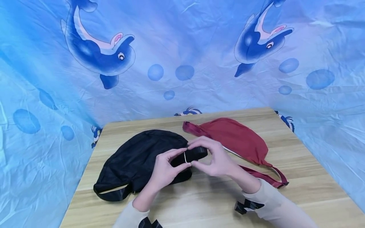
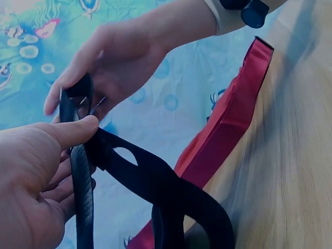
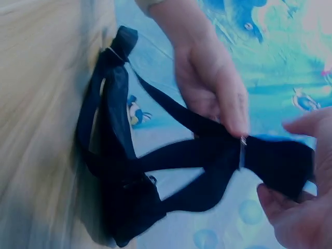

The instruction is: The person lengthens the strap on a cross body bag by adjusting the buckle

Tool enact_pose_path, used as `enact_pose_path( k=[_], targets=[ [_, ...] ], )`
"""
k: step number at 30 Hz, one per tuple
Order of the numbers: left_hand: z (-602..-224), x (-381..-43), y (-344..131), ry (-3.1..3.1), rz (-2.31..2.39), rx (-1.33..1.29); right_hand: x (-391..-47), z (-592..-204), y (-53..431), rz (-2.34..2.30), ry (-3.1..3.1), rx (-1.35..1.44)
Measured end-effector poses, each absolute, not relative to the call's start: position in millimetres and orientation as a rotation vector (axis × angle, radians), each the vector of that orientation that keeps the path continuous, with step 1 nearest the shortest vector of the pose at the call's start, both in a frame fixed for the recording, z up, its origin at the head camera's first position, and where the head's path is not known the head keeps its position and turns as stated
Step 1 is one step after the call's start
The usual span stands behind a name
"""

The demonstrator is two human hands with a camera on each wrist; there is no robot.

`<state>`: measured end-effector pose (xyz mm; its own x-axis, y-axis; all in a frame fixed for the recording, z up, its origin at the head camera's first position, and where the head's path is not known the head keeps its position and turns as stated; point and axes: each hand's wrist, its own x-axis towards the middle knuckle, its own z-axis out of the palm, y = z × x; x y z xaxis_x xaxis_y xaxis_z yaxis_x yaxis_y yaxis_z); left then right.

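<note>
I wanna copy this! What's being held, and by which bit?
The left hand and right hand hold the black fabric bag by its flat strap, near the silvery metal buckle.

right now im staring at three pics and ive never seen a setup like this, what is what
There's no machine: these are a person's bare hands, a left hand and a right hand. The wide picture comes from a camera worn on the head, looking forward and down; the other two are taken from the left and right wrists. On the wooden table lie a black bag and a red bag. Both hands hold a black strap near a thin metal piece.
</note>
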<state>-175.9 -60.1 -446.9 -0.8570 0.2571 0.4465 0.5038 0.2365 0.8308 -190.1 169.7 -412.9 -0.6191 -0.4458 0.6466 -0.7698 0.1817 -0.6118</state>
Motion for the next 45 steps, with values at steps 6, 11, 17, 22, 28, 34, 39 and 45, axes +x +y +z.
enact_pose_path(
  k=[6,11,17,22,28,34,39,45],
  targets=[
    [-449.7,-173.7,-58.9,-2.281,-1.691,-0.738,-189.7,-406.5,163.8,1.372,-2.119,1.026],
    [-453.5,-172.7,-62.3,-2.287,-1.692,-0.71,-188.8,-401.0,170.4,1.228,-2.16,1.081],
    [-449.3,-170.2,-62.1,-2.275,-1.684,-0.763,-190.7,-393.0,171.1,0.859,-2.151,1.24],
    [-448.5,-169.0,-64.5,-2.304,-1.59,-0.734,-190.6,-382.6,177.9,0.921,-2.267,1.176],
    [-451.0,-173.8,-70.7,-2.319,-1.278,-0.783,-190.5,-367.1,191.4,1.088,-2.618,1.052],
    [-449.9,-178.6,-78.6,-2.316,-1.207,-0.744,-197.3,-364.6,197.5,1.187,-2.586,1.034],
    [-443.9,-179.1,-76.1,-2.289,-1.214,-0.791,-198.2,-377.1,168.9,0.789,-2.53,1.268],
    [-441.6,-178.1,-76.3,-2.29,-1.215,-0.799,-198.0,-379.7,162.9,0.794,-2.355,1.251]
  ],
)
